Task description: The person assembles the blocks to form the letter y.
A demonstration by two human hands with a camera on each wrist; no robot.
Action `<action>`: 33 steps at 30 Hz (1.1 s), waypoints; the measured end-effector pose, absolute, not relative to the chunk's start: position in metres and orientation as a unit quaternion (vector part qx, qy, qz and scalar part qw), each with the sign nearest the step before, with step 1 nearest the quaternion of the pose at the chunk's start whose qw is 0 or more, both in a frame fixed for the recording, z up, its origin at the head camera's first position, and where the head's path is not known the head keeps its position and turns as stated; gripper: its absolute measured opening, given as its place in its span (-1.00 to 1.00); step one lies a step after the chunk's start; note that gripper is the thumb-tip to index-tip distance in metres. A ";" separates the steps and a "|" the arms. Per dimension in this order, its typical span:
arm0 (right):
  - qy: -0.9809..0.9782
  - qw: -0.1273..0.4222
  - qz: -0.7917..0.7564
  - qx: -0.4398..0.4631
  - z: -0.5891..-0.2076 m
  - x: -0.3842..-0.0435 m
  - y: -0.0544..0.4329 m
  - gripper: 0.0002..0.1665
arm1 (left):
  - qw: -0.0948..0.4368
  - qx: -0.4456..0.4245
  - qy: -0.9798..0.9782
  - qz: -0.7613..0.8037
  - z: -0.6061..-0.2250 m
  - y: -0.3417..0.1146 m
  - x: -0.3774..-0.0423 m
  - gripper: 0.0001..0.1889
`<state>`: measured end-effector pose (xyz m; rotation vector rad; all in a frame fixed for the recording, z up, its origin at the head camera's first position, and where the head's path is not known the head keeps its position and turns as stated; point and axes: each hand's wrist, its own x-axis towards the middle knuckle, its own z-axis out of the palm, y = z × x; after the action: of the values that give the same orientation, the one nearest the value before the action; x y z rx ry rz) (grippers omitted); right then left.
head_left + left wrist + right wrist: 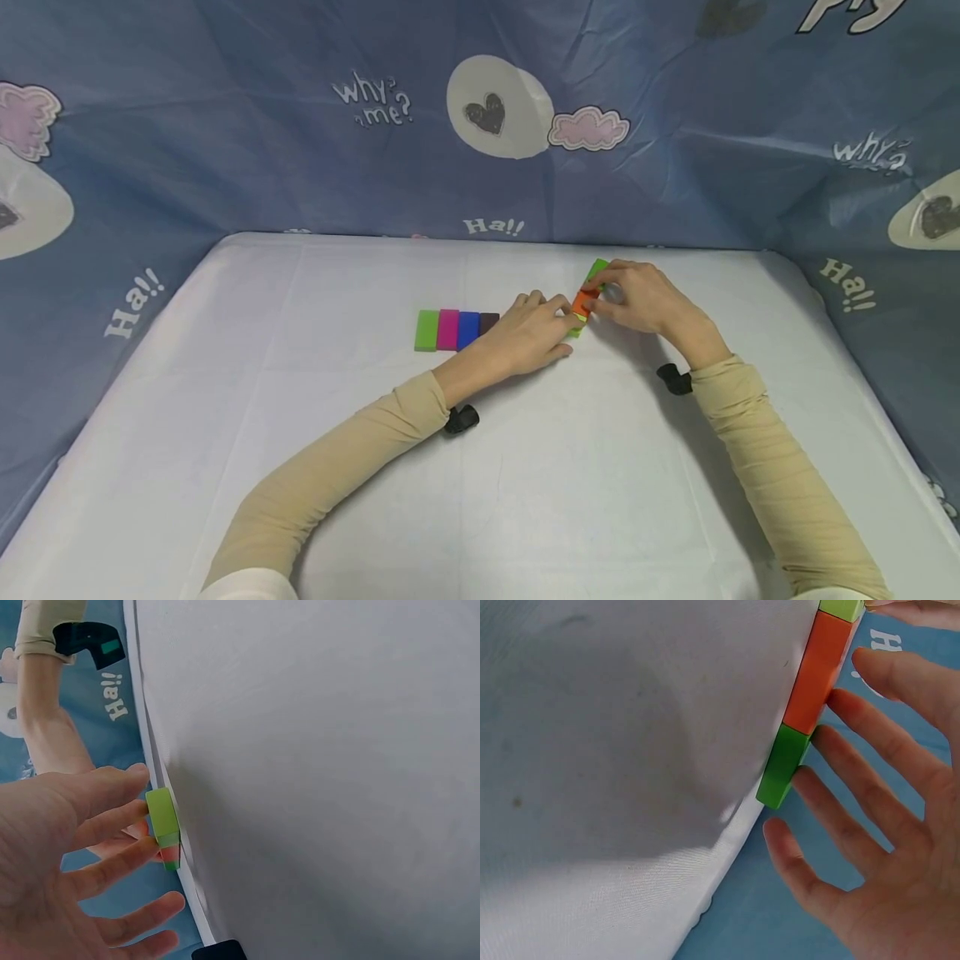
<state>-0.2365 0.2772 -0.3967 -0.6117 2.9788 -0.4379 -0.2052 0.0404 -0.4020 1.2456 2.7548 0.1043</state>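
Note:
A slanting line of blocks stands on the white tabletop: a green block [784, 763] at the far end, an orange block [819, 671] in the middle and a yellow-green block [162, 813] at the near end. My left hand [531, 333] is at the near end, its spread fingertips touching the yellow-green block. From the right side, my right hand [637, 296] rests extended fingertips against the orange and green blocks. In the head view the fingers partly cover all three blocks.
Left of the hands, a light green block [427, 330], a magenta block [447, 330], a blue block [468, 329] and a dark brown block [487, 322] sit side by side. My left hand partly hides the brown one. A blue printed cloth [300, 167] hangs behind the white table [570, 475].

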 end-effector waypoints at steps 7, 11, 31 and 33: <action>0.969 0.037 -0.142 -0.199 -0.394 -0.236 0.276 -0.59 | 0.059 0.409 0.910 0.031 -0.401 0.041 -0.206 -0.47; 0.969 0.042 -0.144 -0.196 -0.393 -0.237 0.275 -0.58 | 0.063 0.408 0.910 0.031 -0.401 0.042 -0.206 -0.46; 0.970 0.054 -0.146 -0.189 -0.390 -0.234 0.273 -0.45 | 0.056 0.384 0.919 0.070 -0.380 0.009 -0.212 -0.51; 0.970 0.056 -0.146 -0.188 -0.391 -0.233 0.273 -0.45 | 0.052 0.378 0.921 0.074 -0.379 0.003 -0.213 -0.52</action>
<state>-0.2327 0.2727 -0.3907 -0.5713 2.9423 -0.4421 -0.2133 0.0026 -0.3795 1.1483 2.8021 0.2253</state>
